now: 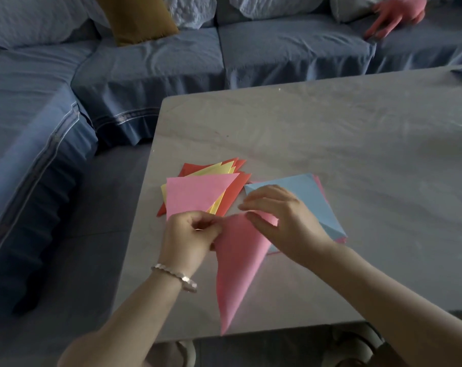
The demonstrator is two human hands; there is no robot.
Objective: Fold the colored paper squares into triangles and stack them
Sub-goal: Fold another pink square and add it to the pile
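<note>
A pink paper sheet [237,263], bent over into a rough triangle, is lifted above the table's near edge. My left hand [190,234] pinches its upper left corner with curled fingers. My right hand [280,218] pinches the upper right part of the same sheet between thumb and fingers. To the left lies a stack of folded triangles [198,194], a pink one on top of yellow and red ones. Under my right hand sits a pile of flat squares [317,200] with a light blue sheet on top and pink edges showing beneath.
The papers lie on a grey table [330,144] whose left edge and near edge are close by. A blue sofa [145,70] wraps around the far and left sides, with a mustard cushion [137,17]. Another person's hand [396,17] rests on the sofa at the far right.
</note>
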